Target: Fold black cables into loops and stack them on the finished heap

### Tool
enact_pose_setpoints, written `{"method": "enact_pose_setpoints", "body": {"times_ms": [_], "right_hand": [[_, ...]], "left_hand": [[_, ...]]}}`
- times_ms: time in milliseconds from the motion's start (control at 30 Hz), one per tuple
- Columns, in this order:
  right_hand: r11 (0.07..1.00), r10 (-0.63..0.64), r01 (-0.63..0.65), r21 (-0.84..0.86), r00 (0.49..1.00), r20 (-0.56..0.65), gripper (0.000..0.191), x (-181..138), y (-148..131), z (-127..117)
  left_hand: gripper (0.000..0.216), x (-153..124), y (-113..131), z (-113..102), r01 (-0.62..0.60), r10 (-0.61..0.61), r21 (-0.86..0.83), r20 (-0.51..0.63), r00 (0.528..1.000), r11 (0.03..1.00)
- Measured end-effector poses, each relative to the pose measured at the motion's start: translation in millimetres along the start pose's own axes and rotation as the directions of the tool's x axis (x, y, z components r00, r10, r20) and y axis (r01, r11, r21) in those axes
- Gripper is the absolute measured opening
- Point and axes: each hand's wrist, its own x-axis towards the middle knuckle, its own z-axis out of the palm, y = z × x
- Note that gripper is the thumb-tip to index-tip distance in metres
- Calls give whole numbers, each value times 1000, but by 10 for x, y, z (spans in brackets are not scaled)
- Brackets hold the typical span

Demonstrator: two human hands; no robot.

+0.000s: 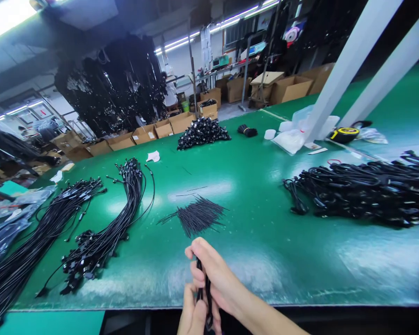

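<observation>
So both hands are busy right at the near edge of the green, glossy-topped table [272,251]. The right hand [219,274] has its thumb and fingers pinched around the upper part of a folded black rubbery-looking cable [208,288], and the left hand [192,314] is wrapped around it lower down, partly cut off by the bottom of the view. Can't tell whether there's also a tie tucked between those right fingertips, too hidden.

Just beyond the knuckles there's a loose, fanned-out pile of thin, short black strips [200,215], not touching either hand as far as I can see.

What I'd worry about: the cable looks springy, so if either grip slackens, the folds could pop apart. The lower end sits around the table edge, so a slip there might drop it off the near side. Also, the strips lie every which way, so a careless sweep of the knuckles would probably scatter them. The long bundle of black cables with small connectors [123,222] off to the left has stray leads poking out, so a sleeve or wrist could snag there.
</observation>
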Motion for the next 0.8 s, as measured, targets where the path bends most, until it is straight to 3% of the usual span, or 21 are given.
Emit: {"method": "enact_pose_setpoints", "body": {"times_ms": [133, 267, 367, 467, 600, 667, 800], "right_hand": [[991, -125, 126, -34, 991, 39, 41, 37, -21, 15], [983, -145, 155, -101, 984, 103, 40, 56, -32, 38], [988, -96, 108, -106, 988, 117, 36, 69, -64, 25], [993, -5, 24, -115, 987, 162, 29, 97, -113, -21], [988, 84, -50, -146, 967, 242, 29, 148, -162, -119], [986, 104, -64, -153, 957, 271, 31, 161, -177, -180], [975, 153, -104, -198, 956, 249, 29, 154, -220, -297]], "left_hand": [[54, 9, 45, 3, -29, 29, -23, 20, 999, 999], [55, 1, 182, -31, 119, -120, 78, 10, 993, 990], [60, 24, 258, -23, 163, -171, 101, 68, 983, 981], [48, 58, 298, 48, 197, -183, -93, 143, 973, 976], [36, 90, 340, 148, 322, -274, -336, 183, 944, 885], [32, 113, 335, 157, 358, -316, -295, 181, 931, 886], [35, 194, 255, 117, 323, -244, -275, 285, 927, 905]]}}
